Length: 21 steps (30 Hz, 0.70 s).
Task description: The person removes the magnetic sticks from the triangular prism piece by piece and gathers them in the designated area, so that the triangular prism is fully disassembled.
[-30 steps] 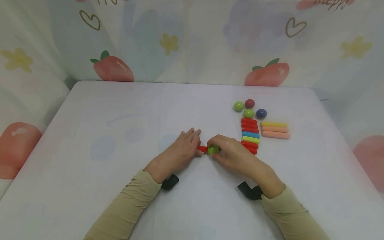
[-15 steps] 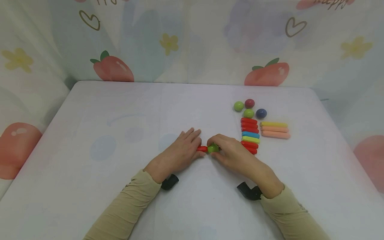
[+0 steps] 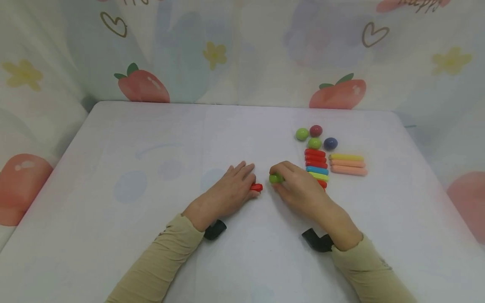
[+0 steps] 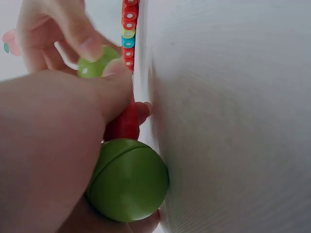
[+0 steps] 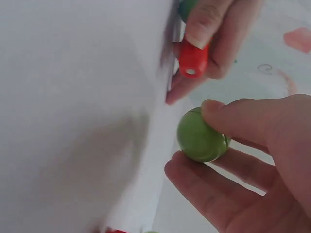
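In the head view my left hand (image 3: 229,191) lies low over the table, pinching a red magnetic-toy stick (image 3: 257,187) whose free end pokes out past the thumb. A second green ball (image 4: 129,179) sits at the stick's other end, under the hand, as the left wrist view shows. My right hand (image 3: 297,187) pinches a green ball (image 5: 201,135) between thumb and fingers, just right of the stick. Ball and stick are apart, and a pale round disc shows in the stick's bare end (image 5: 192,63).
Right of my right hand lies a column of red, blue and yellow-green sticks (image 3: 316,170), partly hidden by that hand. Beside it are yellow and peach sticks (image 3: 347,163). Behind them sit green, dark red and blue balls (image 3: 331,143). Black elbow-shaped pieces (image 3: 317,240) show by both wrists.
My right hand has drawn the green ball away from the red stick's end, up and to the right. My left hand has stayed almost in place with the stick.
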Available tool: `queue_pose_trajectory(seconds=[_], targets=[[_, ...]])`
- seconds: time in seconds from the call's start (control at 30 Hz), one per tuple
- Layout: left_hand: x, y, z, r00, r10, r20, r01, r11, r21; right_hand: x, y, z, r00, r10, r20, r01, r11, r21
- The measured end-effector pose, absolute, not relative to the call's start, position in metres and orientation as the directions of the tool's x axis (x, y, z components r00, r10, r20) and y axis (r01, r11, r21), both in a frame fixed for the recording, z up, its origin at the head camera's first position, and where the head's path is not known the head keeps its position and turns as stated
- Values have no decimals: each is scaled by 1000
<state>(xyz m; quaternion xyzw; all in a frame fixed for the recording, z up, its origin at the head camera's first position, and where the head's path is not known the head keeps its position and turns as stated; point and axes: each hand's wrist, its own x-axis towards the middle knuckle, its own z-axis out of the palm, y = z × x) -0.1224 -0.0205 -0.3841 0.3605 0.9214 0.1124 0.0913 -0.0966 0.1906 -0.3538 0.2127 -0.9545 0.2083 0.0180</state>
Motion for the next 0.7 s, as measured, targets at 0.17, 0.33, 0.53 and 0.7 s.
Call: queue_pose_trajectory(seconds=[0.17, 0.33, 0.53, 0.7], targets=[[-122, -20, -385, -731, 677, -89, 631, 719, 291, -100, 200, -343, -905, -380, 190, -425, 811, -401], [-121, -20, -387, -738, 670, -81, 621, 721, 308, -104, 213, -339, -904, -349, 248, -422, 819, -388], [-121, -20, -388, -731, 678, -76, 631, 714, 303, -111, 226, -336, -914, -323, 246, -397, 840, -371], [-120, -20, -387, -729, 681, -72, 634, 711, 304, -120, 234, -326, -933, -299, 199, -352, 872, -339]])
